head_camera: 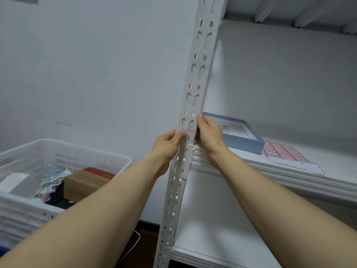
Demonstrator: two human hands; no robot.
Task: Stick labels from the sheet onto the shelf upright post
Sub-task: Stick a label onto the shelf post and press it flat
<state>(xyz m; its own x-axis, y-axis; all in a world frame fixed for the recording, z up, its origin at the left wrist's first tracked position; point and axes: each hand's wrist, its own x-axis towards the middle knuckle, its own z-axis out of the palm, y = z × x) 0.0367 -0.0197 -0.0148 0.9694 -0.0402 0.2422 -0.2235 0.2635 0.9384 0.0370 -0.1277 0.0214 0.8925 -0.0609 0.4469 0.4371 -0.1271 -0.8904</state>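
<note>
I see the white metal shelf board (338,169) at right and the white slotted metal shelf upright post (195,89) running up the middle. A white plastic slotted basket (67,157) stands to the left. On the board, a shallow blue cardboard box (247,145) sits beside the sheet of red-bordered labels (284,153). My left hand (167,146) and right hand (209,136) clamp the post from either side, with the left thumb on a small white label (190,136) on its face.

Basket (77,147) left of post (199,74); tray (245,145) and label sheet (284,151) on shelf (338,171) right of post, sheet right of tray.
</note>
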